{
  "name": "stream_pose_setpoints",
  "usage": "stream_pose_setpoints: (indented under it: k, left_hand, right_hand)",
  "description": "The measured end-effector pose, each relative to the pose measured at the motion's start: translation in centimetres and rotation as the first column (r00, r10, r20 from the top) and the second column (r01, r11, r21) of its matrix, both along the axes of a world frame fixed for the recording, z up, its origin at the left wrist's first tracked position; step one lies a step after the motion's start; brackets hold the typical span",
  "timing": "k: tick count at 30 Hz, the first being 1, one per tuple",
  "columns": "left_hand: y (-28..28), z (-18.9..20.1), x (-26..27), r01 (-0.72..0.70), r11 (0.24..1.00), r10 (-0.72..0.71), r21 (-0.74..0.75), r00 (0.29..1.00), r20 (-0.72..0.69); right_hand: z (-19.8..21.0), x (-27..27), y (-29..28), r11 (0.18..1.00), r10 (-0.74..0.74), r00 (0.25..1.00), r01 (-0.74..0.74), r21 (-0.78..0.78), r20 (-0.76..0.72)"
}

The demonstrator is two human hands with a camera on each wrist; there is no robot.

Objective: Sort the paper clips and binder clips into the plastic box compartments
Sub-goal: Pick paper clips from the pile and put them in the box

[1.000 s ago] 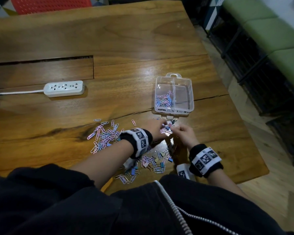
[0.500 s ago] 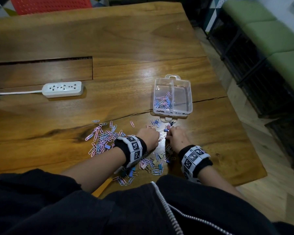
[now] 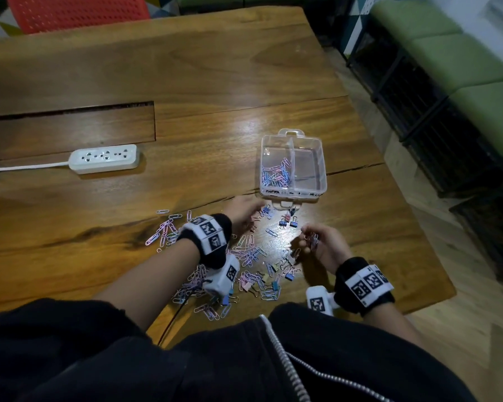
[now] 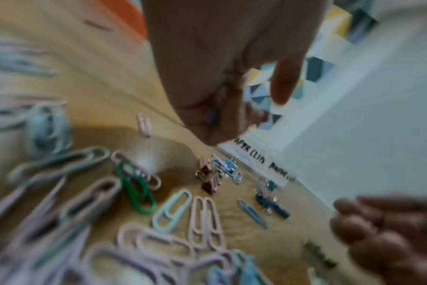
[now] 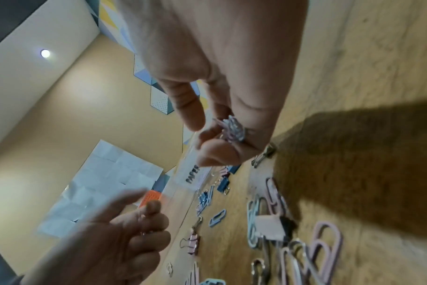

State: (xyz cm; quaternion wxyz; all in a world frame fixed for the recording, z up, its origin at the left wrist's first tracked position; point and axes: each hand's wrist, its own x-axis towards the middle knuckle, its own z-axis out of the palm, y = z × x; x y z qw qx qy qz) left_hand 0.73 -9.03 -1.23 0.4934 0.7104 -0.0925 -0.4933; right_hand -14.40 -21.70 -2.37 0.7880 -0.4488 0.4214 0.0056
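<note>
The clear two-compartment plastic box [image 3: 320, 158] stands on the wooden table; its left compartment holds several paper clips [image 3: 275, 175] and its right one looks bare. Pastel paper clips [image 3: 246, 255] and small binder clips [image 3: 288, 221] lie scattered in front of it. My left hand [image 3: 249, 217] hovers just before the box with its fingers curled round a small blue clip [image 4: 213, 115]; blur hides which kind. My right hand [image 3: 308, 242] is lifted to the right and pinches a bunch of paper clips [image 5: 232, 129].
A white power strip [image 3: 105, 158] lies at the left with its cable running off. A long slot [image 3: 70, 111] cuts the tabletop behind it. The table's right edge is close to the box. A red chair [image 3: 76, 13] and green benches [image 3: 462, 62] stand beyond.
The hands were close together, low over the clips before the box. They are now apart: the right has lifted rightward with paper clips, the left stays near the box front.
</note>
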Motion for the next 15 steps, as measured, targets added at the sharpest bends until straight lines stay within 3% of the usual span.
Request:
stream_pose_setpoints:
  k: [2, 4, 6, 9, 12, 15]
  left_hand:
    - [-1.0, -0.1, 0.0, 0.099, 0.964, -0.179, 0.245, 0.926, 0.332]
    - [-1.7, -0.4, -0.2, 0.131, 0.887, -0.363, 0.443, 0.789, 0.495]
    - [-2.2, -0.7, -0.4, 0.127, 0.825, -0.456, 0.550, 0.725, 0.516]
    - [-2.8, -1.3, -0.7, 0.117, 0.754, -0.558, 0.646, 0.632, 0.538]
    - [-3.1, -1.9, -0.7, 0.142, 0.729, -0.603, 0.670, 0.596, 0.530]
    - [-3.0, -2.1, -0.5, 0.176, 0.718, -0.626, 0.674, 0.587, 0.514]
  right_hand:
    - [-0.4, 0.2, -0.1, 0.993, 0.018, 0.998, -0.025, -0.113, -0.068]
    - [-0.8, 0.9, 0.1, 0.916, 0.091, 0.978, -0.156, -0.370, -0.188]
    - [-1.2, 2.0, 0.5, 0.812, 0.116, 0.952, -0.256, -0.525, -0.285]
    - [-1.4, 3.7, 0.9, 0.720, 0.118, 0.929, -0.323, -0.615, -0.350]
    - [-0.9, 4.5, 0.9, 0.547, 0.122, 0.864, -0.469, -0.694, -0.488]
    - [-0.8, 4.0, 0.3, 0.549, 0.165, 0.846, -0.506, -0.665, -0.507]
